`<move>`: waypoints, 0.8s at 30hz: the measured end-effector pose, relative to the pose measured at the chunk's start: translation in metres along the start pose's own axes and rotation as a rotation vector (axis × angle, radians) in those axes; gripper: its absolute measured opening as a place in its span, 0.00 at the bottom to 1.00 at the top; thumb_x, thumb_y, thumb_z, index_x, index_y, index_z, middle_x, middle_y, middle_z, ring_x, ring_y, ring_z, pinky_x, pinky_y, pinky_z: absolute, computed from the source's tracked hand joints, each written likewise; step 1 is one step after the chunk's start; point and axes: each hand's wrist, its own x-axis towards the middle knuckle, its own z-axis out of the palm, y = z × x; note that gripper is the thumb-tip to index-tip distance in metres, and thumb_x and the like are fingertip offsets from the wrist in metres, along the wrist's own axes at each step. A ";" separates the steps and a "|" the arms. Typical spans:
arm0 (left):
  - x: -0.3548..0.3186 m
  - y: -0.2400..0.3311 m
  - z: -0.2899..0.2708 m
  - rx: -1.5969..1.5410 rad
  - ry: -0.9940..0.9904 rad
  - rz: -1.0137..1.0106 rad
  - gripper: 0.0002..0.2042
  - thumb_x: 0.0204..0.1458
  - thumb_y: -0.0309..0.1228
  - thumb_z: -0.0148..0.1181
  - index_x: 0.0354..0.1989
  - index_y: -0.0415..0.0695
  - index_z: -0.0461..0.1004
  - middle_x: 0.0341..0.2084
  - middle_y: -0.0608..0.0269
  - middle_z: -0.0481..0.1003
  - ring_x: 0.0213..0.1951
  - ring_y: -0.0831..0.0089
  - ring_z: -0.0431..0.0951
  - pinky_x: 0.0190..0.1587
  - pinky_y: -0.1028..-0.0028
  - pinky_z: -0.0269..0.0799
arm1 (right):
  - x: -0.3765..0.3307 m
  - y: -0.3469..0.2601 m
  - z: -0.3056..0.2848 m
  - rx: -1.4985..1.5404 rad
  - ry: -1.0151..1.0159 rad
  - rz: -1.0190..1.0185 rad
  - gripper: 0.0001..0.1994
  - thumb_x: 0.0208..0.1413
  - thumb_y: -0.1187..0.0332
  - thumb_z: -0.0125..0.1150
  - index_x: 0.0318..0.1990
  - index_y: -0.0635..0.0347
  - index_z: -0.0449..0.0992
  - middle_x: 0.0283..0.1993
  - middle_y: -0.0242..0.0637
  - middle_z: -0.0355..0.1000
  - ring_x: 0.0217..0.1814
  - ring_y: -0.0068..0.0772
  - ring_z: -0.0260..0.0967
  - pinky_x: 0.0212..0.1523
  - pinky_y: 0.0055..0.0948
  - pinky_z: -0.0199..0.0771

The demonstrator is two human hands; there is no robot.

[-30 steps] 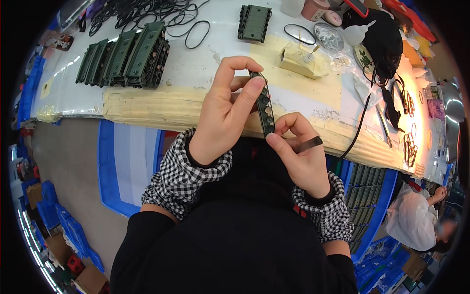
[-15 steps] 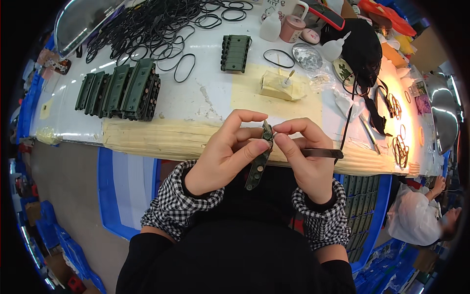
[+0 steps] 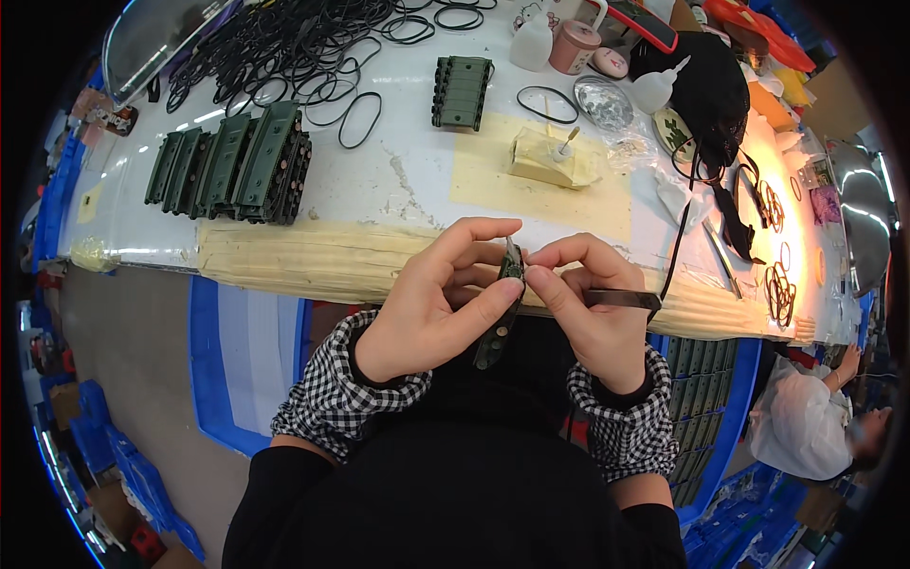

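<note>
Sleeve cuffs [image 3: 318,389]: blk/wht check. Top [image 3: 445,474]: blk. Held piece [image 3: 494,341]: dk grn, coppery spots. Held strip [image 3: 626,299]: dk brn. Stacked pcs [image 3: 261,166]: dk grn. Loops [image 3: 275,47]: blk. Bench [image 3: 341,190]: wht; edge wrap [image 3: 303,261]: pale yel.

We hold our left hand [image 3: 427,318] and right hand [image 3: 605,322] close together in front of our chest [image 3: 455,474], fingertips nearly meeting. Our left forearm [image 3: 301,446] slants up and to the right; our right forearm [image 3: 646,490] rises more steeply, leaning slightly left. On the left, we arch the index finger [image 3: 479,229] high above the thumb [image 3: 488,305], the other fingers curled behind in a grip. On the right, we bring thumb and index fingertip together in a pinch, the remaining fingers folded toward the palm. Checked sleeves cover both our wrists.
</note>
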 end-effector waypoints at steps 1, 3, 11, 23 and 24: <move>0.000 -0.001 0.001 0.003 0.006 0.005 0.21 0.58 0.26 0.52 0.60 0.37 0.58 0.45 0.55 0.73 0.47 0.75 0.73 0.50 0.77 0.66 | 0.000 0.000 0.001 -0.002 0.009 -0.001 0.04 0.50 0.77 0.63 0.34 0.65 0.75 0.30 0.26 0.73 0.16 0.05 0.48 0.17 0.11 0.45; 0.001 -0.003 0.004 -0.044 0.049 0.015 0.20 0.57 0.25 0.53 0.58 0.40 0.61 0.43 0.56 0.72 0.43 0.76 0.74 0.44 0.79 0.69 | 0.001 0.001 0.001 -0.027 0.024 -0.012 0.04 0.52 0.76 0.62 0.34 0.65 0.75 0.30 0.26 0.73 0.16 0.06 0.49 0.17 0.12 0.47; 0.007 -0.013 0.002 -0.076 0.096 0.004 0.17 0.59 0.25 0.51 0.56 0.41 0.62 0.46 0.54 0.72 0.46 0.74 0.75 0.48 0.77 0.70 | 0.003 0.004 0.000 -0.019 0.277 -0.426 0.30 0.64 0.46 0.34 0.34 0.67 0.74 0.24 0.32 0.66 0.25 0.19 0.59 0.32 0.17 0.59; 0.004 -0.014 0.002 -0.114 0.107 0.048 0.16 0.59 0.25 0.52 0.54 0.40 0.62 0.45 0.54 0.73 0.45 0.74 0.76 0.48 0.76 0.72 | -0.012 -0.003 0.005 -0.276 0.205 -0.418 0.11 0.46 0.77 0.68 0.39 0.66 0.76 0.35 0.40 0.76 0.35 0.30 0.74 0.36 0.25 0.73; 0.005 -0.013 0.002 -0.118 0.108 0.040 0.16 0.59 0.25 0.52 0.54 0.40 0.62 0.45 0.54 0.73 0.45 0.74 0.76 0.48 0.76 0.72 | -0.011 -0.002 0.004 -0.290 0.181 -0.471 0.11 0.47 0.77 0.67 0.39 0.66 0.76 0.36 0.41 0.76 0.35 0.30 0.74 0.36 0.25 0.73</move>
